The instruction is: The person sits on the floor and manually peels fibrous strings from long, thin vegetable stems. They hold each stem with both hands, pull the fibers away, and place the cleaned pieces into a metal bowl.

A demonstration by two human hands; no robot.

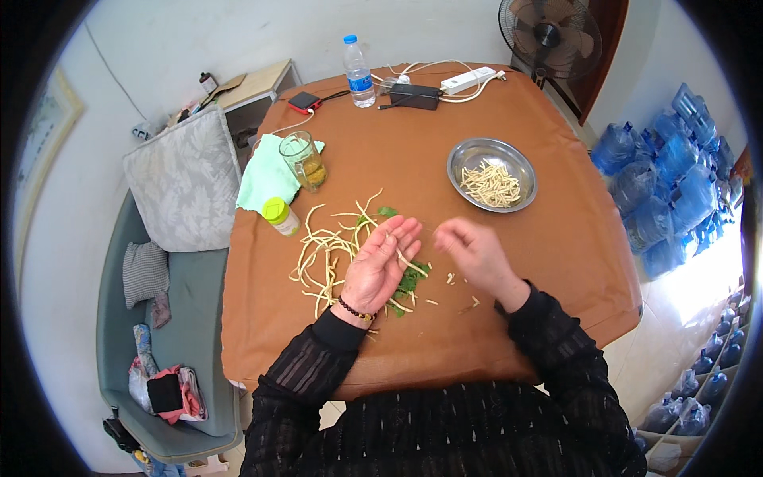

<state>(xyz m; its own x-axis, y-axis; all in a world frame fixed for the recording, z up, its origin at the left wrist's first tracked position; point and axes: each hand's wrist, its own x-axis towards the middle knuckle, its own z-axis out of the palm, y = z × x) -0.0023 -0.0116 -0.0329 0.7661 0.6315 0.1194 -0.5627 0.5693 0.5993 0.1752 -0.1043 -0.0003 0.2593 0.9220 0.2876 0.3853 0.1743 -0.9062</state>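
My left hand (375,266) is turned palm up over the table, its thumb pressed onto a pale long bean (410,261) that sticks out toward the right. Just right of it, my right hand (477,254) is raised with curled fingers, blurred by motion; whether anything is in them does not show. Whole long beans (324,253) lie in a loose tangle left of and behind my left hand. Green leaves (409,280) and short bean bits (451,278) are scattered beneath and between the hands. A round metal bowl (531,176) farther right contains many snapped bean pieces (491,186).
On the brown-covered table (556,262) stand a lime-lidded jar (280,216), a glass mug (304,161) on a green cloth (265,176), and a water bottle (359,73). A power strip (467,79) with cables lies at the back. Blue water jugs (675,175) crowd the right.
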